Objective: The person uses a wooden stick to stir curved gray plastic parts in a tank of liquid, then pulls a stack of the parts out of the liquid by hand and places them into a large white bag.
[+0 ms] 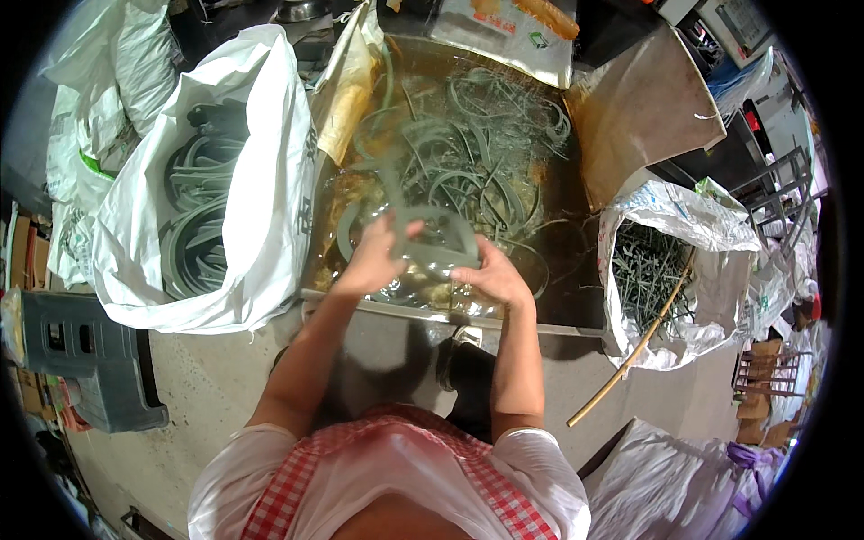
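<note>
A grey-green curved strip [441, 225], bent into a loop, is between my two hands above a water-filled basin [589, 306]. My right hand [495, 274] pinches its right end between thumb and fingers. On the left, my left hand [373, 259] closes around the strip's other side; its fingers are partly smeared by motion. Beneath and beyond the hands, a tangle of similar strips [486, 153] lies in the brownish, wet basin. The material of the strips cannot be made out for certain.
To the left stands a white woven sack [279, 207] holding stacked curved strips [198, 216]. A second sack [729, 234] at the right contains thin dark scraps [643, 270], with a bamboo-like stick [630, 360] leaning out. A grey-green plastic stool [99, 351] is at far left.
</note>
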The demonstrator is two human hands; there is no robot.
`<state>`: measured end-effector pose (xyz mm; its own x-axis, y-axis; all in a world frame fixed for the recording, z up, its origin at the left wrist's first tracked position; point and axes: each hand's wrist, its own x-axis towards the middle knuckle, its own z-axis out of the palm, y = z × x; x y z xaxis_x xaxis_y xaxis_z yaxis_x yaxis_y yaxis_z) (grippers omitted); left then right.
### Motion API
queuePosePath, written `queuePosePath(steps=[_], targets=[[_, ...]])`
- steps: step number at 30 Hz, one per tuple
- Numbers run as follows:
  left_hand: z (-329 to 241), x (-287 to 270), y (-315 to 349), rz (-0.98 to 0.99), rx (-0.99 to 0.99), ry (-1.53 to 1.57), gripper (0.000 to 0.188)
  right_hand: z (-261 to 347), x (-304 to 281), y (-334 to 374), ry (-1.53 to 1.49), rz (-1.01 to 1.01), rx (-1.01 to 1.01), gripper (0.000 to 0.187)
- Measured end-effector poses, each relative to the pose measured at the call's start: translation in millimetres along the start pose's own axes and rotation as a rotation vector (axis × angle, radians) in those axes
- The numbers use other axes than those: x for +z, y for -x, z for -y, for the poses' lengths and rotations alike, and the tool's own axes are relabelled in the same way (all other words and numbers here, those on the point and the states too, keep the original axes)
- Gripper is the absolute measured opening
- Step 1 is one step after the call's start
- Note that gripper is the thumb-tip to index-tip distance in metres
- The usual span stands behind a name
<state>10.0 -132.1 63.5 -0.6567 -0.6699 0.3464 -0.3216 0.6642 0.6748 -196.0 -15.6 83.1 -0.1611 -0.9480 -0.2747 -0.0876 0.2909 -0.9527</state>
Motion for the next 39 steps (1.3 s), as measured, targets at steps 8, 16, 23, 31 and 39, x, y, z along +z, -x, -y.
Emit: queuePosePath(steps=[8, 16, 23, 31, 39], targets=[[-5, -19, -2, 0.126, -0.127, 0.095, 0.027, -49, -48, -25, -1.286, -0.518, 0.103, 0.01], [-12, -35, 12, -0.005, -0.542, 0.479, 0.016, -66, -110, -2, -1.15, -1.562, -0.398, 0.02], [6, -21, 2, -0.068, -0.603, 1.085, 0.027, -24, -37, -6, 0.169, -0.925, -0.549, 0.018], [-7, -21, 5, 0.01, -0.679, 1.491, 0.032, -7, 87, -15, 0.739, -0.034, -0.64, 0.038], [-30, -32, 29, 0.41, -0.602, 0.901, 0.032, 24, -9, -71, -0.106, -0.379, -0.322, 0.029]])
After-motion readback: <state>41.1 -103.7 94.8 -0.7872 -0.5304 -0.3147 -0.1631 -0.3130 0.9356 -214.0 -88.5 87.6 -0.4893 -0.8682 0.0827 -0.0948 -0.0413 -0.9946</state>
